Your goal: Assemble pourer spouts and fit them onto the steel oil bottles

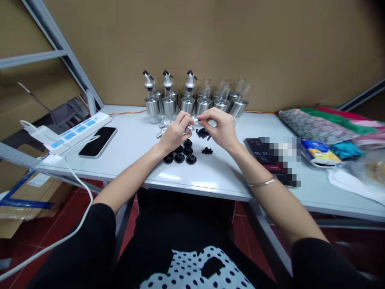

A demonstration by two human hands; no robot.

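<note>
My left hand (177,132) is closed around a silver pour spout (188,129), mostly hidden by the fingers. Close against it, my right hand (221,126) pinches a small dark piece (198,119), too small to name. Other silver spouts (161,132) lie behind my left hand. Black ribbed stoppers (179,157) stand in a group below the hands. Black flap-like pieces (203,133) lie beneath my right fingers, and a small pile of tiny black parts (207,151) sits nearer to me.
Steel-sleeved glass bottles (169,106) stand in rows at the back; three carry silver spouts with black tips. On the left are a phone (98,142) and a power strip (80,130) with a white cable. A larger dark screen (267,154), packets (320,152) and fabric (319,124) lie right.
</note>
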